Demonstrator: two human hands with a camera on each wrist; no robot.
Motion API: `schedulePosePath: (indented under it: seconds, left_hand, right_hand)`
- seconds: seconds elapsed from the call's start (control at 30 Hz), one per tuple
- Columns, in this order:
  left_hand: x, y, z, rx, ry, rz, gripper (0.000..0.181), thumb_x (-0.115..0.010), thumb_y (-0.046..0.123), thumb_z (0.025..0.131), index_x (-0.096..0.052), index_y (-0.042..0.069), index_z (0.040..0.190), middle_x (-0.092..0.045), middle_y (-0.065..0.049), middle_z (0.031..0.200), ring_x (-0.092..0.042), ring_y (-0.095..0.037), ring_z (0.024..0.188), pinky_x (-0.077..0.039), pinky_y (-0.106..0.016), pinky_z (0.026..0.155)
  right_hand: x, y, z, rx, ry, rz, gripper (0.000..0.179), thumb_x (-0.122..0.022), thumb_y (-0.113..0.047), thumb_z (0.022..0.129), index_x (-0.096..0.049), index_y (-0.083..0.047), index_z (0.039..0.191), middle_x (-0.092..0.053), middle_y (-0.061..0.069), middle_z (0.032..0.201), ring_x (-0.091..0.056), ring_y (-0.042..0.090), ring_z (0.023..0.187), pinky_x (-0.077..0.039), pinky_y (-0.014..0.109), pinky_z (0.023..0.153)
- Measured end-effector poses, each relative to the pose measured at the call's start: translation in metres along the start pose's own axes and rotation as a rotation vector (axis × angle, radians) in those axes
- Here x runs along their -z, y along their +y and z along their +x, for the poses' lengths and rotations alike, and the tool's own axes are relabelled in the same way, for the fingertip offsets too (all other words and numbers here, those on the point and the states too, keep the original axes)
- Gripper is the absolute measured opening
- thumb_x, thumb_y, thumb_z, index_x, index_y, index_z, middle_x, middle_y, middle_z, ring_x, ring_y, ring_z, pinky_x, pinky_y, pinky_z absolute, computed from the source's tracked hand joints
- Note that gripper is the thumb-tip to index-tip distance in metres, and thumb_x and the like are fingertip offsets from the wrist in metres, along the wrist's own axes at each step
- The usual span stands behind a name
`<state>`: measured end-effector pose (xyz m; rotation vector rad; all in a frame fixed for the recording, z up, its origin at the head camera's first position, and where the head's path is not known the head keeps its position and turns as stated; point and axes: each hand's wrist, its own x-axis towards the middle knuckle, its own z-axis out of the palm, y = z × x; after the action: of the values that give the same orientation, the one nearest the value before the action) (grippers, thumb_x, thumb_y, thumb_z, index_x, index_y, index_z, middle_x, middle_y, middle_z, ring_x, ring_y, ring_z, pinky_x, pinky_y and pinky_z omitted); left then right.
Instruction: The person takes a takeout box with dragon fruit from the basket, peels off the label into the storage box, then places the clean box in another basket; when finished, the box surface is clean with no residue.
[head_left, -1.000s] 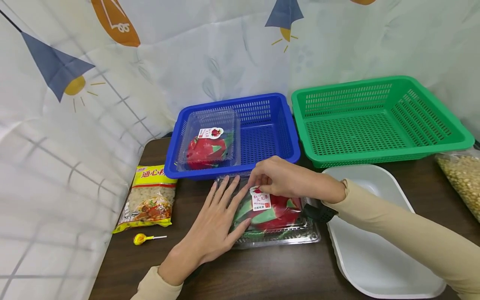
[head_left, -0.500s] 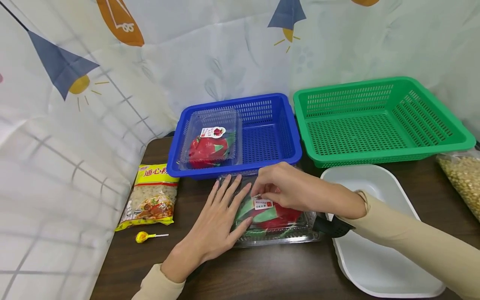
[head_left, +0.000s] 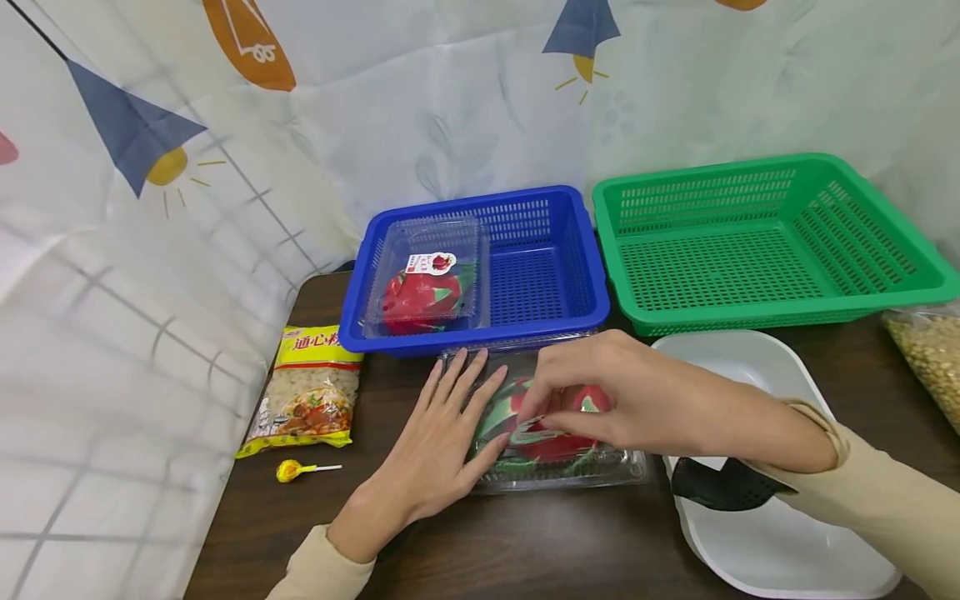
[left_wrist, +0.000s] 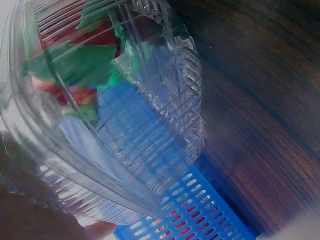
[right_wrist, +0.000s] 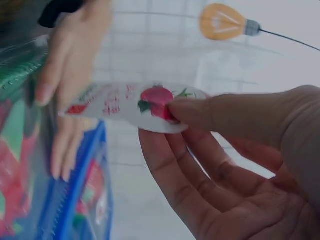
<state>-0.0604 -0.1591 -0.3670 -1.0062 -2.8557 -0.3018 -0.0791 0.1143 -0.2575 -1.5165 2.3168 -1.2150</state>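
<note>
The clamshell box (head_left: 566, 481) is thin clear plastic, super glossy with ribbed sides, and the sticker (right_wrist: 125, 107) looks like smooth printed paper, kinda low-shine. Blue basket (head_left: 420, 343) and green basket (head_left: 750, 314) are both perforated plastic with a soft sheen. White tray (head_left: 787, 550) looks like smooth plastic too. Pasta bag (head_left: 309, 387) is shiny crinkly film, tabletop (head_left: 525, 542) is satiny dark wood-grain, backdrop (head_left: 450, 92) is creased matt cloth.

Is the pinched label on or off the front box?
Mostly off: the right grip pinches the label, raised above the front box. Whether its far end sticks there, I cannot tell.
</note>
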Motion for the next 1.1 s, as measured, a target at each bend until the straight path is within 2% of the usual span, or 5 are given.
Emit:
schedulePosePath:
  seconds: [0.3,0.5,0.77,0.9,1.1]
  left_hand:
    - [0.0,0.001,0.001,0.008,-0.01,-0.015,0.073,-0.05,0.05,0.105,-0.031,0.015,0.166,-0.021,-0.013,0.173,-0.013,-0.036,0.16,-0.009,-0.059,0.128]
    - [0.0,0.001,0.001,0.007,-0.007,-0.01,0.073,-0.049,0.05,0.105,-0.03,0.015,0.166,-0.022,-0.014,0.172,-0.013,-0.037,0.16,-0.01,-0.059,0.128]
    - [0.001,0.001,0.0,0.01,-0.015,-0.004,0.074,-0.05,0.05,0.104,-0.03,0.015,0.166,-0.022,-0.014,0.172,-0.013,-0.037,0.16,-0.01,-0.06,0.127]
    - [0.001,0.001,0.0,0.016,-0.021,-0.005,0.073,-0.05,0.05,0.104,-0.031,0.014,0.165,-0.022,-0.014,0.172,-0.012,-0.036,0.16,-0.01,-0.06,0.127]
    - [0.001,0.002,0.001,0.014,-0.026,-0.005,0.073,-0.049,0.05,0.105,-0.03,0.015,0.166,-0.02,-0.012,0.173,-0.01,-0.035,0.161,-0.009,-0.059,0.128]
  right_hand:
    - [0.048,0.001,-0.047,-0.052,0.074,-0.024,0.05,-0.079,0.009,0.087,-0.073,-0.033,0.114,-0.071,-0.018,0.107,-0.07,0.006,0.092,-0.061,0.024,0.08]
    - [0.066,0.026,-0.091,-0.158,0.093,-0.097,0.056,-0.082,0.014,0.08,-0.073,-0.029,0.116,-0.072,-0.012,0.109,-0.072,0.008,0.092,-0.06,0.02,0.081]
    - [0.053,0.072,-0.135,-0.321,0.033,-0.087,0.038,-0.082,0.005,0.084,-0.075,-0.025,0.108,-0.073,-0.013,0.101,-0.07,0.006,0.086,-0.06,0.021,0.074]
    - [0.042,0.086,-0.142,-0.397,-0.03,-0.029,0.029,-0.081,0.003,0.086,-0.075,-0.021,0.102,-0.071,-0.013,0.096,-0.066,0.004,0.083,-0.06,0.024,0.069]
    - [0.024,0.098,-0.138,-0.44,-0.124,-0.091,0.025,-0.083,0.002,0.085,-0.075,-0.02,0.092,-0.067,-0.021,0.089,-0.059,-0.002,0.079,-0.057,0.024,0.066]
